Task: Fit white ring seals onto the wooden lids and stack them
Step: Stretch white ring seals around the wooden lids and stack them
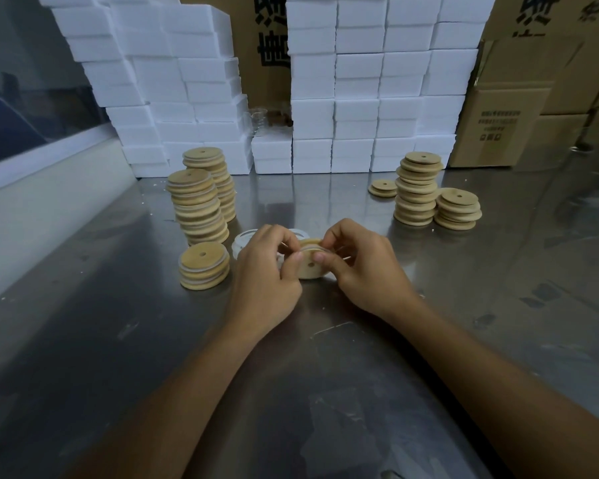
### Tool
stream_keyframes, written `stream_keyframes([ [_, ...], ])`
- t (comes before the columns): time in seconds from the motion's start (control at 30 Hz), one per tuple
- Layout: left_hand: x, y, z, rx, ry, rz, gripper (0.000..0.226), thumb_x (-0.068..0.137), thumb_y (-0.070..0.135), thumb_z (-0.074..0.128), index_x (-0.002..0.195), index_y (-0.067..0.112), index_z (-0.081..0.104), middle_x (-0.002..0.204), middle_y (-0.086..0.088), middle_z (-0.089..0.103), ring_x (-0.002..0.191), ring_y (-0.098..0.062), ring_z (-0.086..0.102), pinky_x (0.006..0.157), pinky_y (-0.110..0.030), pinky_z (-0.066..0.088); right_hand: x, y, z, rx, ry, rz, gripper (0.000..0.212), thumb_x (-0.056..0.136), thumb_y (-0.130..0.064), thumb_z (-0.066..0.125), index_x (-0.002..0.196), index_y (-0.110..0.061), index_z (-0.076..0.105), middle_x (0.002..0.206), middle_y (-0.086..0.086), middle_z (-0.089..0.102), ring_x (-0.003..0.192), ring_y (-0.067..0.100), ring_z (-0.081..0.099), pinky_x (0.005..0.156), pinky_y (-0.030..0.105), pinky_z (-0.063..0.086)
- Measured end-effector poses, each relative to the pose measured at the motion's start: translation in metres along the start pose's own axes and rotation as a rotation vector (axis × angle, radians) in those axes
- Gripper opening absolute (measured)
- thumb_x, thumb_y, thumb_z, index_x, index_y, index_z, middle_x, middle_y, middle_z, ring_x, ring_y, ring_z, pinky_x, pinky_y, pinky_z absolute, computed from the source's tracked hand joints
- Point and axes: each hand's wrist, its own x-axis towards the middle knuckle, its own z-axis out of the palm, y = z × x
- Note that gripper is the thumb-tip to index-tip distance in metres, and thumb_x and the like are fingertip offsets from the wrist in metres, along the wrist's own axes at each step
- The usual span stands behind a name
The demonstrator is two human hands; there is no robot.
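A steel bench point(429, 340) fills the view, with white foam boxes point(360, 98) and brown cartons point(519, 126) stacked against the back. The lid point(310, 262) in work is in the middle, just above the bench, and both hands meet on it. The left hand point(267, 267) holds it from the left side, the thumb lying on the face near the small centre hole. The right hand point(357, 267) holds it from the right, with curled fingers pinching at the upper rim. So the lid lies between the two hands, equally near to both, tilted with its flat face toward the camera.

The lid is a pale wooden disc with a stepped edge. A thin white seal point(312, 249) shows along the upper rim – whether it sits fully in the groove all the way round I cannot tell, because the fingers hide the sides.

I judge that the fitting is at its end or close to it, and the next move is a short carry to the left. The low stack point(204, 270) of sealed lids stands just beside the left hand, so that hand is the nearer one. Behind this stack two tall stacks point(201, 195) stand. Bare lids point(426, 191) wait well apart on the right, and loose seals point(244, 242) lie on the bench behind the left hand.
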Motion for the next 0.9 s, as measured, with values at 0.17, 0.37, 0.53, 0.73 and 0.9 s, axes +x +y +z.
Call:
stream_keyframes([
  [0.17,0.001,0.004,-0.005,0.088,-0.051,0.175,0.017,0.084,-0.001,0.066,0.082,0.011,0.055,0.090,0.000,0.051,0.084,-0.017,0.051,0.071,-0.029,0.043,-0.001,-0.005,-0.004,-0.095,-0.062,-0.139,0.012,0.090,-0.017,0.069,0.094,-0.010,0.060,0.081,0.003,0.067,0.078,0.026,0.065,0.072,0.049,0.053],
  [0.37,0.002,0.002,-0.007,0.132,-0.070,0.222,0.011,0.084,-0.002,0.064,0.084,0.007,0.058,0.092,-0.003,0.052,0.085,-0.019,0.052,0.071,-0.041,0.047,0.001,-0.006,-0.002,-0.140,-0.071,-0.211,0.012,0.090,-0.018,0.068,0.095,-0.010,0.061,0.082,0.004,0.067,0.077,0.026,0.064,0.071,0.048,0.052],
  [0.53,0.002,-0.001,-0.003,0.075,-0.014,0.101,0.022,0.083,-0.001,0.066,0.080,0.017,0.054,0.089,0.003,0.050,0.082,-0.016,0.051,0.068,-0.028,0.042,0.000,-0.003,-0.001,-0.074,-0.033,-0.145,0.017,0.088,-0.024,0.073,0.092,-0.011,0.062,0.081,0.001,0.067,0.078,0.021,0.065,0.072,0.043,0.054],
  [0.73,0.003,-0.010,0.000,-0.031,0.058,-0.165,0.025,0.083,-0.001,0.067,0.076,0.020,0.056,0.086,0.000,0.059,0.076,-0.005,0.058,0.066,-0.012,0.043,0.000,0.002,-0.001,-0.037,-0.017,-0.049,0.016,0.087,-0.022,0.074,0.089,-0.019,0.059,0.081,-0.004,0.070,0.075,0.007,0.067,0.070,0.028,0.056],
  [0.9,0.006,-0.013,0.005,-0.353,0.035,-0.566,0.026,0.090,0.000,0.062,0.070,0.017,0.059,0.079,-0.009,0.068,0.070,-0.023,0.073,0.071,-0.036,0.059,-0.001,0.003,0.001,-0.005,-0.025,0.039,0.026,0.084,-0.027,0.077,0.090,-0.028,0.052,0.078,-0.002,0.070,0.065,0.009,0.064,0.064,0.028,0.054],
])
